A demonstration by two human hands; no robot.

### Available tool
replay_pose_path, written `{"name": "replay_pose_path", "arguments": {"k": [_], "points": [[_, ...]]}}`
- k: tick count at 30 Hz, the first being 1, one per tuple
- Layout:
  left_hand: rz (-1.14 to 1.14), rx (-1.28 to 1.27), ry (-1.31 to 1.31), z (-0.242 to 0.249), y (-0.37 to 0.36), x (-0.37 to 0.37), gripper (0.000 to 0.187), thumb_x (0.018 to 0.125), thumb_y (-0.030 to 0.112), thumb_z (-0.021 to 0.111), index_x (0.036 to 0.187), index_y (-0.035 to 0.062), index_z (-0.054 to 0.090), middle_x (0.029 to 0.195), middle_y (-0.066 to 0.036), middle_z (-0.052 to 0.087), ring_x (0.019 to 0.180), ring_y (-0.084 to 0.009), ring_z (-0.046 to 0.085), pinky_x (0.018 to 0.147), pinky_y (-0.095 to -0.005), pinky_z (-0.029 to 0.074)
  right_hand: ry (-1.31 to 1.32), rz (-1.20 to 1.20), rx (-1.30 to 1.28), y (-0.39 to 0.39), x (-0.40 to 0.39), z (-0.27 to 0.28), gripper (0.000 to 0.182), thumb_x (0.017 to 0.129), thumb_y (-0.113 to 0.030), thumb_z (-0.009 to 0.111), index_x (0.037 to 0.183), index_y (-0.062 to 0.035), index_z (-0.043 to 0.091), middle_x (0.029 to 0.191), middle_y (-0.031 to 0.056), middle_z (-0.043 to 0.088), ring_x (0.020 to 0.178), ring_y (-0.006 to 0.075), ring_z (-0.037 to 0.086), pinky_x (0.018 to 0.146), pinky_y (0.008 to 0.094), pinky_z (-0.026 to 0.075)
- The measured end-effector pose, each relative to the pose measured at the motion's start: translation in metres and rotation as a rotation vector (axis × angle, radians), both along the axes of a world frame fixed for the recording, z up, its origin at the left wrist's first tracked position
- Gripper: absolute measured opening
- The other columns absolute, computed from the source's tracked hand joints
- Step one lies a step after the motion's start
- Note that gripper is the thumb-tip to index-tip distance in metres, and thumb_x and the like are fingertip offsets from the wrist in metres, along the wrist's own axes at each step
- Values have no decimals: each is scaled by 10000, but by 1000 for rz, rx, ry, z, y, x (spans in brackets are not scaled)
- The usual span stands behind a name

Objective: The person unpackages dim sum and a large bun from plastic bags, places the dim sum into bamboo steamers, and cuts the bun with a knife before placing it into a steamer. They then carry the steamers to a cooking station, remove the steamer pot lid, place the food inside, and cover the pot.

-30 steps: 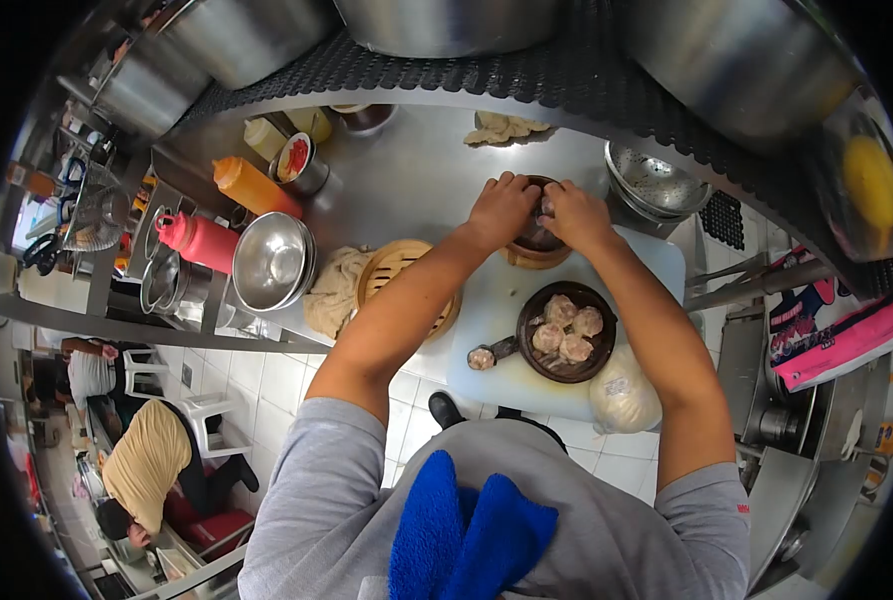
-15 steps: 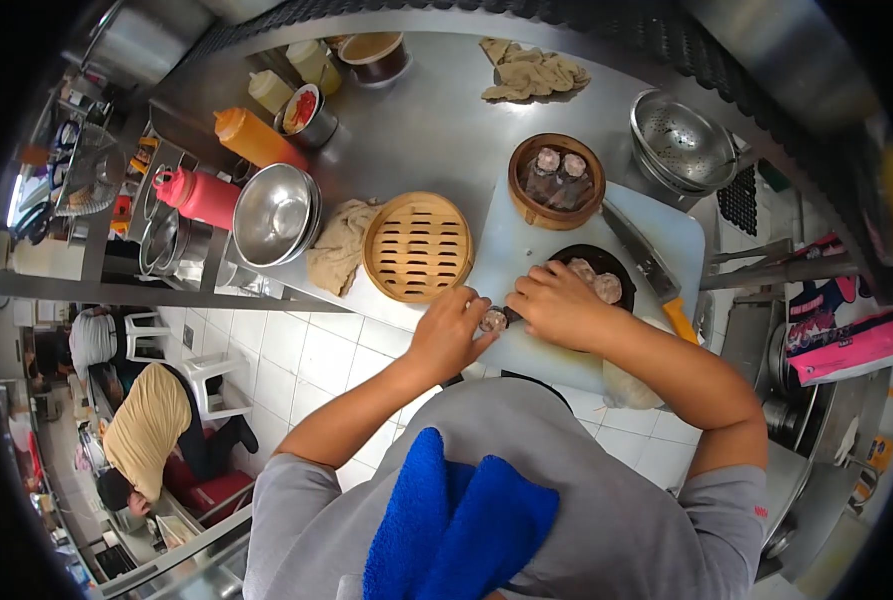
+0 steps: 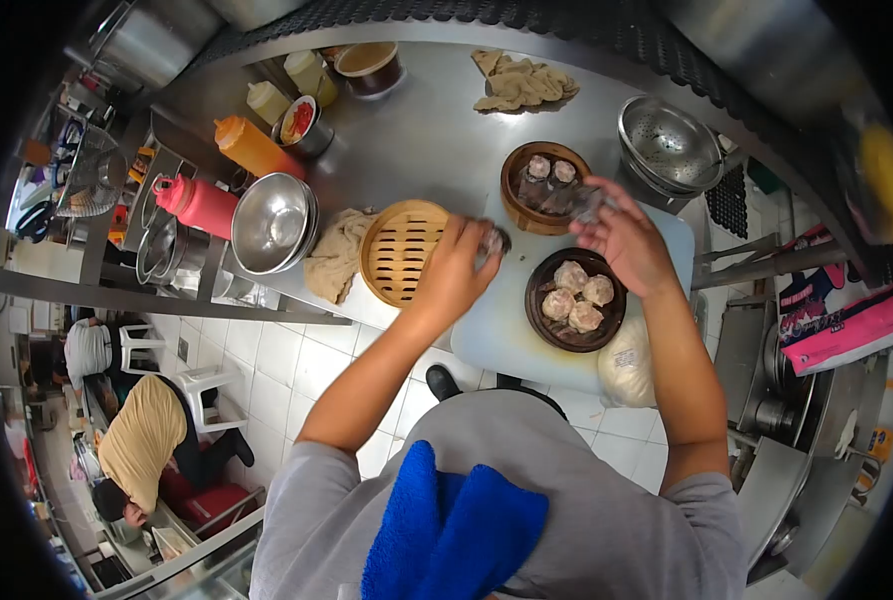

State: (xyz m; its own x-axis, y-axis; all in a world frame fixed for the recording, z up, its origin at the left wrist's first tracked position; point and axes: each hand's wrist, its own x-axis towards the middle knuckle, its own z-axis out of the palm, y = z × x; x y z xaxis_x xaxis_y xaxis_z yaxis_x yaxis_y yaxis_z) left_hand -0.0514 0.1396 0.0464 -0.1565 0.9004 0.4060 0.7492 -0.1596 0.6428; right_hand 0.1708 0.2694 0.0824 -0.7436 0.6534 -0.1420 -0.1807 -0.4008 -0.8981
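Note:
My left hand (image 3: 458,268) is closed on a dumpling (image 3: 493,240), held over the white cutting board (image 3: 496,335) between the slatted bamboo lid (image 3: 403,252) and the small bamboo steamer (image 3: 541,187). The steamer holds two dumplings. My right hand (image 3: 621,238) hovers just right of the steamer, above the dark round dish (image 3: 571,300) that holds three dumplings. Its fingertips pinch a small pale translucent piece (image 3: 591,200), too blurred to name.
A white bag (image 3: 626,372) lies by the dish. On the steel counter are a colander (image 3: 669,145), a steel bowl (image 3: 273,222), pink (image 3: 198,203) and orange (image 3: 251,145) bottles, sauce cups and two cloths (image 3: 338,255). A person crouches on the floor at lower left (image 3: 141,450).
Both hands left the board's near edge. The left lifted the loose dumpling toward the steamer; the right rose above the dark dish. A second earlier both were at the steamer.

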Motion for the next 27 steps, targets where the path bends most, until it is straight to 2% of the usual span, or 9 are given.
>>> {"name": "replay_pose_path", "arguments": {"k": [3,5,6,7,9,10,13,25,27], "points": [[-54,-22,14,0,51,0,376,769,71,699,1117,16,567,1005,-133,551,863,-289,612,729,-375,508,198,-239,-98,20,4,-12,431,881,-137,621,1285,-89,481,1058,32,570,857,123,590,732,255,479],[-52,-46,83,-6,75,6,388,766,104,707,1122,31,572,1020,-126,550,864,-292,617,737,-382,511,-144,-273,219,29,0,-21,423,870,-115,625,1272,-88,497,1036,24,564,869,121,586,726,280,483],[-46,-71,152,-9,84,9,400,763,137,714,1127,46,576,1035,-118,549,866,-295,622,746,-390,513,-351,-284,326,30,-5,-22,430,819,-124,662,1226,-89,526,1032,61,566,903,181,604,746,334,499],[-51,-69,156,-11,92,11,400,763,137,714,1127,46,576,1035,-118,549,866,-295,622,746,-390,513,-347,-290,326,33,-10,-30,430,819,-124,662,1226,-89,526,1032,61,566,903,181,604,746,334,499],[-53,-131,377,-16,103,15,422,756,225,721,1134,95,585,1070,-94,551,945,-279,611,787,-415,494,-704,-448,1121,38,-22,-53,458,762,-169,705,1183,-90,546,1037,116,580,924,259,616,771,380,508],[-58,-128,380,-19,108,17,422,756,225,721,1134,95,585,1070,-94,551,945,-279,611,787,-415,494,-786,-399,1044,36,-28,-49,488,715,-187,727,1158,-104,538,1034,132,590,965,331,601,800,410,508],[-20,-160,505,-26,114,21,444,742,281,723,1139,134,589,1085,-72,559,1031,-255,575,828,-452,458,-941,-385,1125,30,-42,-52,486,716,-189,729,1148,-111,521,1016,106,604,975,347,590,812,436,503],[81,-258,513,-21,114,22,438,733,250,734,1115,121,565,1099,-64,585,1086,-257,528,862,-481,435,-936,-375,1215,27,-44,-69,462,742,-207,749,1134,-100,531,1036,108,586,1006,322,588,818,422,492],[17,-172,324,-8,98,14,360,749,223,735,1057,90,603,1062,-87,602,1062,-300,540,883,-456,444,-873,-415,1177,18,-28,-57,437,758,-202,741,1131,-94,541,1050,112,586,1006,320,590,824,409,493]]}}
